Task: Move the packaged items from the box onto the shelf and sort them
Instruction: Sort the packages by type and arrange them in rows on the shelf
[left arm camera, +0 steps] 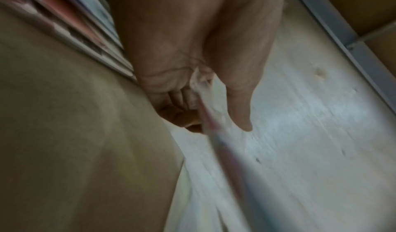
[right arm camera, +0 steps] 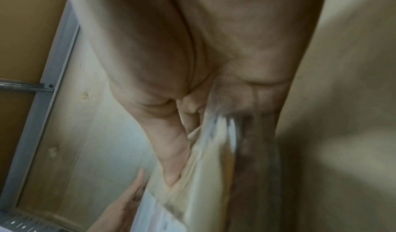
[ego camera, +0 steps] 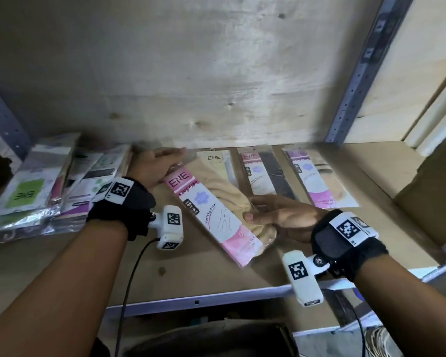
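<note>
Both hands hold the pack [ego camera: 211, 215]: left hand [ego camera: 155, 163] at top, right hand [ego camera: 281, 215] at bottom. It looks light, floppy, slippery; grip the ends.

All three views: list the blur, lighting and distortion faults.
Head view: dim, bowed by the wide lens, the left hand smeared, the packet print readable. Left wrist view: motion blur streaks the packet edge. Right wrist view: soft throughout, the packet smeared, dark shadow beside it.
</note>
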Available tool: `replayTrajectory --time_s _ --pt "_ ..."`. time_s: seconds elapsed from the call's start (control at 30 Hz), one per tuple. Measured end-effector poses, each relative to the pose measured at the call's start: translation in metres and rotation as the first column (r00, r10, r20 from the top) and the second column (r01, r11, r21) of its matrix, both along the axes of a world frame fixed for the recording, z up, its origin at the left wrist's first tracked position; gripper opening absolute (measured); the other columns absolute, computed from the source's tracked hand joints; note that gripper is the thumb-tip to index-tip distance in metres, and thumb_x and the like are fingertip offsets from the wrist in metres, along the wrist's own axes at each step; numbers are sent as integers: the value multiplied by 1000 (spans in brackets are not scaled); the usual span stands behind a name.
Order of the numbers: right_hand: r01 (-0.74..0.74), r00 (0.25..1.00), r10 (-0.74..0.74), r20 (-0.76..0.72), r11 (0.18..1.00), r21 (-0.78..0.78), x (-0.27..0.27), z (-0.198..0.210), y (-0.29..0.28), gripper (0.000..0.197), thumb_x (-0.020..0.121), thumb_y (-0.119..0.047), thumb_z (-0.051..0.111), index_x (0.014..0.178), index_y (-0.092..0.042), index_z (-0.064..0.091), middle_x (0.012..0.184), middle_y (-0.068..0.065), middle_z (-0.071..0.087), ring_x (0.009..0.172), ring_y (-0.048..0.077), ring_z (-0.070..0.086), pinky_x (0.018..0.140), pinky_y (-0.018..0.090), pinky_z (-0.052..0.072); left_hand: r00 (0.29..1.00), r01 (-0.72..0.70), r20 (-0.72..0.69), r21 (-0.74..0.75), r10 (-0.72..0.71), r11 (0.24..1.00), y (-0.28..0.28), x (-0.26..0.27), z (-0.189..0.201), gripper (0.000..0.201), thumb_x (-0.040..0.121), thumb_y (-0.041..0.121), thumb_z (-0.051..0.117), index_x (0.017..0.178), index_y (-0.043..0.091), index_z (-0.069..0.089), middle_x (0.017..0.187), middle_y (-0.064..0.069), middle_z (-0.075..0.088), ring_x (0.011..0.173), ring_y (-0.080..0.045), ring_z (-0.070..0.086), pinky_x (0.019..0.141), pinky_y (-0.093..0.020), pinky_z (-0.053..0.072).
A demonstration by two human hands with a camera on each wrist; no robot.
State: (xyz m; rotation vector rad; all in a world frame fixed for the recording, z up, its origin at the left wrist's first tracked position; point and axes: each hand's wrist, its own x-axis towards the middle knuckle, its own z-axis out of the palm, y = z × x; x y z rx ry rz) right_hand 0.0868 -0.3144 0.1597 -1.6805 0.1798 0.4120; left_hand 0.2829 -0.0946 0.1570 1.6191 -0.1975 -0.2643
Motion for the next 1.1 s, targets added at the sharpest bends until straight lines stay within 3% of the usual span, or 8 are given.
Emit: replayTrajectory --time_s 0.1,0.17,0.23,0.3,0.57,0.77,0.87,1.1 --pt "32 999 -32 12 999 15 -6 2 -5 37 94 3 55 129 9 47 122 23 62 103 27 64 85 24 54 991 37 123 178 -59 983 2 1 -5 8 80 37 79 80 30 80 81 -1 78 58 -8 71 54 -16 53" --pt "75 997 -77 14 992 98 -10 1 -7 30 93 6 56 122 2 50 112 20 62 94 26 63 79 25 56 982 19 176 281 -71 960 5 2 -6 14 77 52 77 73 38 79 74 1 78 62 -12 73 59 -20 55" --pt "88 995 -94 33 985 148 -13 0 -10 30 91 7 57 120 -1 52 109 19 61 97 28 59 83 28 55 968 -28 243 357 -65 934 6 2 -6 31 72 69 67 69 40 76 65 4 75 65 -20 71 71 -29 56" --pt "74 995 -82 54 989 124 -16 1 -13 32 90 7 59 120 -2 54 110 19 61 102 29 57 90 32 50 944 -82 323 424 -66 902 7 0 -7 49 70 80 50 58 37 70 48 9 64 54 -18 62 69 -30 51" --pt "38 996 -46 78 994 98 -20 8 -13 18 90 6 59 107 -1 60 92 4 72 79 10 69 71 16 54 958 -52 282 353 -53 934 16 0 -9 59 89 67 50 48 26 58 37 6 46 33 -5 41 44 -20 34" --pt "97 987 -121 102 973 208 -16 8 -8 21 85 1 65 106 -2 60 105 15 66 88 18 67 84 22 53 988 -105 118 41 100 994 28 4 -11 43 87 57 63 62 24 74 49 5 61 40 -10 48 46 -21 35" --pt "172 976 -202 78 942 289 -14 7 -6 18 80 -9 70 95 -8 63 102 15 68 85 23 66 79 31 53 989 -147 -45 -152 142 977 32 0 -6 40 85 56 67 80 16 74 59 3 67 44 -8 56 43 -18 42" --pt "354 903 -419 101 854 381 0 4 4 15 87 -8 71 100 -10 64 118 25 67 91 31 68 81 36 55 906 352 -240 -26 -348 936 12 -57 -7 70 65 62 82 113 13 70 108 -15 73 90 -26 73 76 -34 61"
